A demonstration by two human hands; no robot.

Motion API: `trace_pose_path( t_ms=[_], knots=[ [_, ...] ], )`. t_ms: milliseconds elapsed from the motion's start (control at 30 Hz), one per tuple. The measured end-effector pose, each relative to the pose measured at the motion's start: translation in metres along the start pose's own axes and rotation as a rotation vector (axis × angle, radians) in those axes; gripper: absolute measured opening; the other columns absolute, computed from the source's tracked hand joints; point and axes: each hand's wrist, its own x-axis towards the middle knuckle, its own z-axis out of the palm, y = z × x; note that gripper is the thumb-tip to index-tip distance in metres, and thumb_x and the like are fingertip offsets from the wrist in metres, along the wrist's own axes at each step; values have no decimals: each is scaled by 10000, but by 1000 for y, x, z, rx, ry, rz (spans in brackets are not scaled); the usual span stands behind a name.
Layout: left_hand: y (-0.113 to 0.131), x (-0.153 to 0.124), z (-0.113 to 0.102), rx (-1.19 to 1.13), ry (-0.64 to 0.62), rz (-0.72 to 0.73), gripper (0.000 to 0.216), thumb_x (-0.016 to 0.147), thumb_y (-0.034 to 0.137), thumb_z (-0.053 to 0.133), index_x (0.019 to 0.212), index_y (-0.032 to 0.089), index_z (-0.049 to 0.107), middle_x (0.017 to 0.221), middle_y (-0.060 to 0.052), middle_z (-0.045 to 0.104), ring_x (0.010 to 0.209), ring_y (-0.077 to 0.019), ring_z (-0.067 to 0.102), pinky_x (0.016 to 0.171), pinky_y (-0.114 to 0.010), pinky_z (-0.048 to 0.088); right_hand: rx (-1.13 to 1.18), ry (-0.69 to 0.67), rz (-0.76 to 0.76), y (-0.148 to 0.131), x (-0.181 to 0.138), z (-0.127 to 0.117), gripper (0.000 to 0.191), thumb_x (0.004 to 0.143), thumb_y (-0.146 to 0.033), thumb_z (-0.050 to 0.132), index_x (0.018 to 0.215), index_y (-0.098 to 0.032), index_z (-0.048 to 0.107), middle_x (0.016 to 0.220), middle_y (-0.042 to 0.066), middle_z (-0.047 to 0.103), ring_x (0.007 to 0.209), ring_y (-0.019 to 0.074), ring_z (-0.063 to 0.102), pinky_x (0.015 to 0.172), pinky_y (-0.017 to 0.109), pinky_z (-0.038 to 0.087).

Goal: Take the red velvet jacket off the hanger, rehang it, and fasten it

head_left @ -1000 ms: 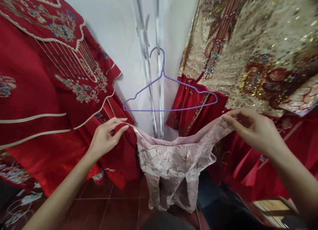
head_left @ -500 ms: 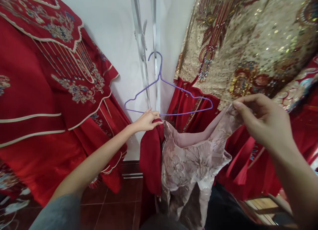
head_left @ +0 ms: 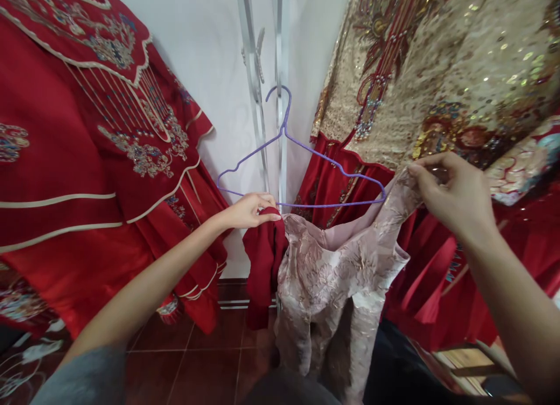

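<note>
The left hand pinches thumb to fingers on a bunched red cloth and the upper edge of a pink garment. The right hand is narrowed on the same garment's raised shoulder, so the garment hangs between the two. From its middle, the red cloth droops at nine o'clock, and a purple hanger stands at eleven, its end overlapping the shoulder in view. Further out: a gold sequined garment at one, a red embroidered costume at ten, tiled floor at eight.
</note>
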Motion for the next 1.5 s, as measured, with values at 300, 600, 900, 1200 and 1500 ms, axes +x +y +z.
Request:
trace_pose_path(
  t_ms=[300, 600, 900, 1200, 1500],
  knots=[
    [5, 13, 21, -214, 24, 41, 255, 852, 386, 637, 793, 150, 713, 861, -58, 643, 835, -153, 600, 850, -328, 469, 161, -54, -281, -69, 15, 23, 115, 845, -289, 592, 873, -204, 665, 912, 53, 728, 774, 183, 644, 678, 277, 439],
    [-3, -16, 4, 3, 189, 31, 248, 867, 401, 618, 768, 186, 692, 819, -13, 635, 1102, -207, 604, 1199, -481, 137, 84, -293, -310, -61, 10, 53, 168, 947, -327, 424, 1031, -243, 542, 794, 43, 649, 689, 232, 606, 655, 329, 400],
    [-21, -104, -65, 114, 530, -281, 362, 808, 508, 647, 734, 155, 673, 811, -43, 610, 778, -170, 569, 766, -297, 457, 95, -241, -424, -41, 25, 51, 273, 940, -432, 467, 871, -204, 599, 723, 33, 665, 597, 152, 565, 655, 264, 374],
    [-50, -112, -72, 85, 567, -483, 481, 749, 635, 631, 740, 156, 680, 842, -42, 635, 808, -167, 562, 819, -260, 441, 120, -271, -416, -44, 25, 59, 298, 916, -439, 498, 811, -198, 638, 621, 13, 631, 537, 139, 534, 605, 254, 376],
    [-66, -106, -75, 46, 587, -487, 481, 736, 628, 650, 790, 154, 708, 907, -47, 665, 863, -167, 576, 869, -246, 420, 77, -262, -434, -45, 33, 49, 261, 900, -413, 528, 802, -198, 639, 663, 18, 654, 555, 133, 525, 619, 245, 366]
  ],
)
